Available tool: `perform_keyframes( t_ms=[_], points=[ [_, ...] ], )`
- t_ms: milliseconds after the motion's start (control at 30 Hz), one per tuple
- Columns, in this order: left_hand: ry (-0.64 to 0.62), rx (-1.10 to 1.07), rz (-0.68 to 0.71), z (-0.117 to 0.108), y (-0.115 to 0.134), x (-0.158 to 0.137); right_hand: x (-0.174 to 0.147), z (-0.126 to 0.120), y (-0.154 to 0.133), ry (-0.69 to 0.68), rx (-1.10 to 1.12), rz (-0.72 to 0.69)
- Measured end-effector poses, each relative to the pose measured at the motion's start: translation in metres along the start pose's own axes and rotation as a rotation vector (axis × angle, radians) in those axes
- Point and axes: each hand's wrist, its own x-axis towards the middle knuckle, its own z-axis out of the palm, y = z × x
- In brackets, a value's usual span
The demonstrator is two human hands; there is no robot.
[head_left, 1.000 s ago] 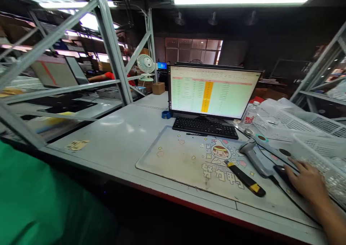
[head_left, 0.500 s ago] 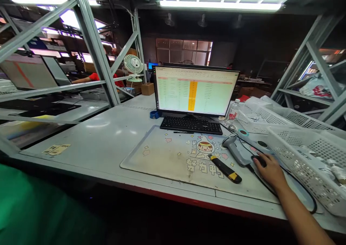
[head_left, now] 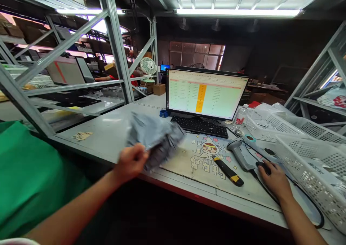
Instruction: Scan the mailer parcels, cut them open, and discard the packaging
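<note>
My left hand (head_left: 132, 161) is closed on the near edge of a crumpled grey plastic mailing bag (head_left: 154, 136), smeared by motion. The bag is held over the front of the desk and the left edge of the printed desk mat (head_left: 178, 167). At the right, my right hand (head_left: 275, 178) rests curved over a black computer mouse (head_left: 263, 167). Left of that hand lie a grey barcode scanner (head_left: 240, 156) with its cable and a black-and-yellow utility knife (head_left: 228, 171). A monitor (head_left: 205, 93) showing a table with an orange column stands behind a black keyboard (head_left: 200, 126).
White perforated baskets (head_left: 310, 165) line the right side, with a plastic bottle (head_left: 240, 114) beside them. A blue tape roll (head_left: 163, 113) sits left of the monitor. Green cloth (head_left: 32, 180) fills the lower left. A metal post (head_left: 116, 43) rises past the desk's left side.
My left hand has come into view from the lower left with the grey mailing bag. My right hand stays on the mouse. The view has shifted left.
</note>
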Motion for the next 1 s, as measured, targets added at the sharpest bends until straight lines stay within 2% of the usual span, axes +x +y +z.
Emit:
perform_keyframes(
  t_ms=[100,167,200,267,333,367,433,500,533,633,700,800,867,933,1000],
  points=[
    [-0.155,-0.155,0.068,0.049,-0.002,-0.01,-0.001,-0.002,-0.001,-0.008,0.011,0.01],
    [-0.275,-0.186,0.015,0.064,0.001,-0.007,-0.002,-0.003,-0.002,-0.015,0.012,0.023],
    [-0.307,-0.145,-0.015,0.064,0.004,-0.001,-0.002,-0.003,-0.002,-0.018,0.009,0.03],
    [-0.286,0.034,-0.033,0.054,0.016,0.013,-0.001,-0.003,-0.001,-0.017,0.0,0.027],
    [-0.252,0.192,0.031,0.044,0.033,0.026,-0.001,-0.002,-0.001,0.003,-0.003,-0.002],
    [-0.298,0.213,0.084,0.043,0.042,0.029,-0.001,-0.001,-0.001,0.014,-0.002,-0.019],
    [-0.557,0.174,0.159,0.054,0.057,0.029,-0.001,0.0,0.0,0.041,0.0,-0.043],
    [-0.851,0.126,0.126,0.074,0.064,0.023,-0.001,-0.002,-0.001,0.054,-0.003,-0.052],
    [-0.946,0.112,0.087,0.083,0.064,0.02,0.0,-0.004,-0.002,0.051,-0.004,-0.056],
    [-1.04,0.046,0.009,0.098,0.051,0.016,0.009,-0.022,-0.022,0.055,0.011,-0.06],
    [-1.039,-0.035,-0.019,0.097,0.037,0.021,0.016,-0.044,-0.053,0.098,0.066,-0.081],
    [-0.954,-0.235,-0.068,0.092,0.022,0.032,0.014,-0.082,-0.134,0.072,0.254,-0.215],
    [-0.814,-0.314,-0.14,0.095,0.019,0.035,0.0,-0.101,-0.201,-0.107,0.422,-0.394],
    [-0.693,-0.292,-0.183,0.1,0.02,0.033,-0.021,-0.109,-0.264,-0.255,0.507,-0.535],
    [-0.669,-0.219,-0.13,0.103,0.018,0.03,-0.044,-0.104,-0.311,-0.373,0.471,-0.644]
  ],
)
